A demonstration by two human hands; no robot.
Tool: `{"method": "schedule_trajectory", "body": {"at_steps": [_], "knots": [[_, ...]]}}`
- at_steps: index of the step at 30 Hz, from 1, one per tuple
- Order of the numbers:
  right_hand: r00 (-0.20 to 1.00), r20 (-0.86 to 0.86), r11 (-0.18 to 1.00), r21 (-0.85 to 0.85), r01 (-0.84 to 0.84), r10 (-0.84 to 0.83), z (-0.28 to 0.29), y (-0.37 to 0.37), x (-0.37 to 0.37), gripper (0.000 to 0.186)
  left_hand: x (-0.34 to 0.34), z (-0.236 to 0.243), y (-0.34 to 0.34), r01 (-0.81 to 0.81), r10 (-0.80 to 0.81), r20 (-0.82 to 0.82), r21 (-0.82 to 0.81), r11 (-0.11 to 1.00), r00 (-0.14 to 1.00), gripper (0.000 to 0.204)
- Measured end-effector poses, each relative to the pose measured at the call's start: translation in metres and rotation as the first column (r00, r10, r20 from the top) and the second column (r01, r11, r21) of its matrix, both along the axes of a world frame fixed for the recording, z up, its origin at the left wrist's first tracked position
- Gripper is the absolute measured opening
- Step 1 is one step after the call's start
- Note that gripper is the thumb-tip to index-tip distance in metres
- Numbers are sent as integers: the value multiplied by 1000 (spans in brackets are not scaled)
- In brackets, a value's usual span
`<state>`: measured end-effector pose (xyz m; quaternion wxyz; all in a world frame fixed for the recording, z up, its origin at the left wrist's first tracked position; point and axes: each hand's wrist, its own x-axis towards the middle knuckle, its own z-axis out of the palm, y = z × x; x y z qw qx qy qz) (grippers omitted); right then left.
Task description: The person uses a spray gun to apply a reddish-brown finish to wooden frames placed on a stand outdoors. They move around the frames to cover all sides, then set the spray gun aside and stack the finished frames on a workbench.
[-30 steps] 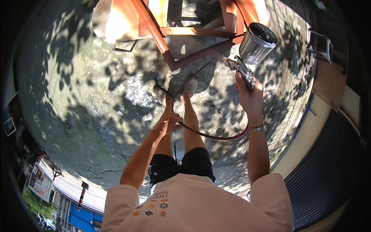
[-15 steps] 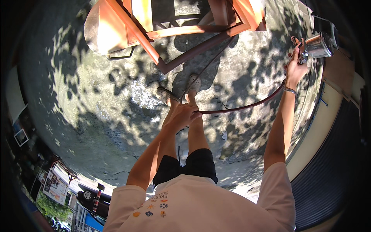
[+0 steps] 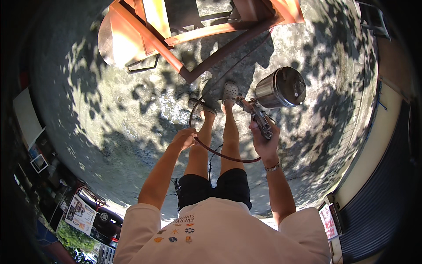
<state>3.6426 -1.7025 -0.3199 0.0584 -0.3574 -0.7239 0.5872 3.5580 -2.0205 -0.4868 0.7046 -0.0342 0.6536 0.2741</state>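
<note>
My right hand is closed round the handle of a metal spray gun, out in front of my right thigh. A shiny steel paint cup is fixed to the gun and leans to the right. From the gun's grip a dark red hose loops left to my left hand, whose fingers are wrapped round it. Beyond that hand the hose curves up and runs on toward an orange-brown frame. The gun's nozzle end lies above my right foot.
Orange-painted panels and joined bars stand on the concrete floor ahead of me. A dark metal stand is at the far right. A cream wall and a ribbed dark shutter bound the right side.
My right hand has brought the spray gun from the far right in toward the middle, close to me. My left hand has shifted slightly left and down with the hose, which now bends more tightly.
</note>
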Motion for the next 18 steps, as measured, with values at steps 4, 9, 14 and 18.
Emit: {"method": "schedule_trajectory", "body": {"at_steps": [4,9,14,18], "knots": [[978,14,973,-112,-203,206,17,-40,10,20,-6,12,2,663,-570,-432,93,743,699,21],[915,-65,905,-138,-403,398,15,-37,9,21,15,11,11,407,-392,-141,105,907,909,29],[971,72,973,-47,-224,227,-13,24,-11,19,48,-6,3,-193,191,26,138,971,981,25],[999,25,975,217,41,-48,-34,130,-32,32,37,47,73,507,-347,-510,216,834,787,17]]}}
